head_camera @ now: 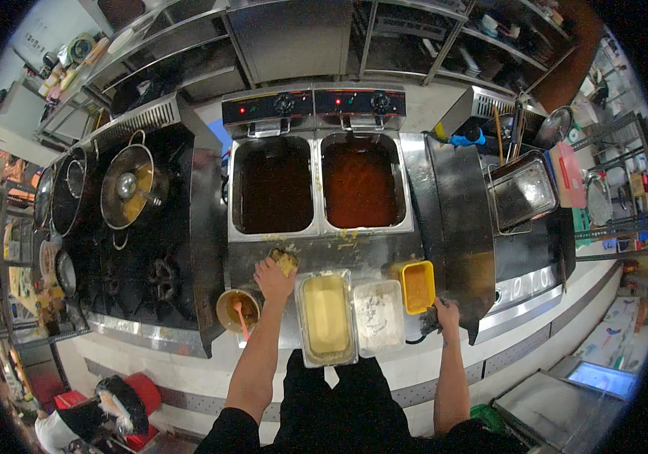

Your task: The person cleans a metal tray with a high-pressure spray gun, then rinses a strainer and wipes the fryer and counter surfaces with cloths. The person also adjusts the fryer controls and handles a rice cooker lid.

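Observation:
My left hand (276, 278) presses a rough yellowish clump (285, 260), perhaps a sponge or crumbs, onto the steel ledge in front of the fryer. Beside that wrist stands a round tub (223, 312) of brown sauce holding a pink spoon (241, 318). A clear container of pale yellow batter (327, 315) and a white container of flour (379, 318) sit between my arms. At the right, my right hand (447, 316) is by the lower corner of a yellow container (431, 284) with orange-brown contents. A dark crumpled thing (431, 322) lies at its fingers; whether it is gripped is unclear.
Beyond the ledge is a double fryer with a dark oil vat (273, 187) and a reddish oil vat (364, 184). A gas range with a steel wok (127, 187) flanks it left. Metal trays (525, 193) rest right. Another person (74, 425) is at lower left. Yellow crumbs (349, 235) litter the ledge.

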Tool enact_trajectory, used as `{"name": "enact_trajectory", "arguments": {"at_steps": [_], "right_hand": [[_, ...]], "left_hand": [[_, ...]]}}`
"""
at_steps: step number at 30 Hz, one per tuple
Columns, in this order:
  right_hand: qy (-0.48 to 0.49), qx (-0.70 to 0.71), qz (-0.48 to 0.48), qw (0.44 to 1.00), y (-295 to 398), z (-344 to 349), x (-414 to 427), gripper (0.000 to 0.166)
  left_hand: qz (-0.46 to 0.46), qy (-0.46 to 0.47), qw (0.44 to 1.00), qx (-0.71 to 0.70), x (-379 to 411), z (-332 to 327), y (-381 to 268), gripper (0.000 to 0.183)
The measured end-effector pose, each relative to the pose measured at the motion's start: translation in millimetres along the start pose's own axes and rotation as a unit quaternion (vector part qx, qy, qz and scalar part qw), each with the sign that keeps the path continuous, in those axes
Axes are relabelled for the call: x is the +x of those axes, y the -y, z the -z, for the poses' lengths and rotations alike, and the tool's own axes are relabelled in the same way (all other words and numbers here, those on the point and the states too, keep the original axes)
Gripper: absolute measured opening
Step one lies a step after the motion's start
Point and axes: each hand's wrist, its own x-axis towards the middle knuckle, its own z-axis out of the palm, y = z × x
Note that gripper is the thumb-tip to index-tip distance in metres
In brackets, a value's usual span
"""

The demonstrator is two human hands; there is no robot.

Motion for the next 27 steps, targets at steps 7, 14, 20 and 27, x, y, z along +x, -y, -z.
{"name": "enact_trajectory", "arguments": {"at_steps": [7,14,20,27], "right_hand": [[-0.001,0.275,0.253,0.927,224,93,-95,0.047],[-0.169,0.191,0.502,0.826,471,43,-10,0.043],[-0.325,-0.052,0.502,0.800,612,-61,73,0.052],[-0.271,-0.104,0.614,0.734,588,-197,25,0.066]], "left_hand": [[0.083,0.092,0.988,0.096,34,-11,-30,0.117],[0.138,0.102,0.980,0.102,38,5,-12,0.114],[0.129,0.118,0.977,0.123,26,11,-10,0.117],[0.126,0.056,0.990,0.013,-7,29,-1,0.115]]}}
